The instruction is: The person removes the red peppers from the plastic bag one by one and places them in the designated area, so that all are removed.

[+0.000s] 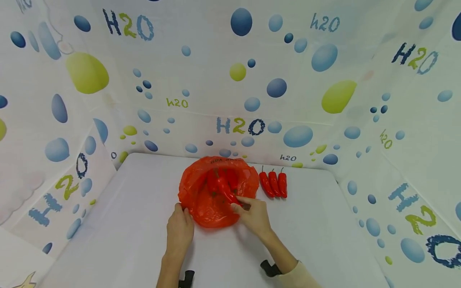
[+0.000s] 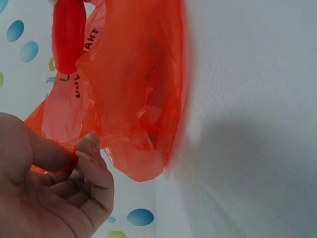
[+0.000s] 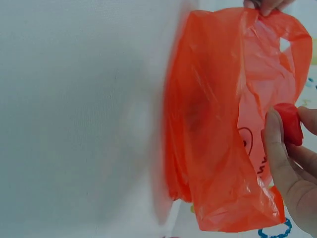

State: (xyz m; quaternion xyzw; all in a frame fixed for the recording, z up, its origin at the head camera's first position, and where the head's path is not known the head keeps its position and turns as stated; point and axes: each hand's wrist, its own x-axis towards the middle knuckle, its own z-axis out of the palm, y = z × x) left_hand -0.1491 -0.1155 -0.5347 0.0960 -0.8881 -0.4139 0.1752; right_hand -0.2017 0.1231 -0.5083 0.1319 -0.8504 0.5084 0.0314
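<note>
Right hand (image 1: 255,216): pinches one pepper (image 1: 224,187) by its near end; the stem end points far.
Pepper position: at the open mouth of the bag (image 1: 210,214), with other peppers visible inside.
Left hand (image 1: 181,228): pinches the bag's rim at the near left.
Row (image 1: 274,185): three peppers lie side by side on the table (image 1: 313,232), right of the bag.
Slip risk: gripping one end only may let the pepper swing or drop.
Bag risk: the thin rim may tear if pulled hard, or fold inward if released.
</note>
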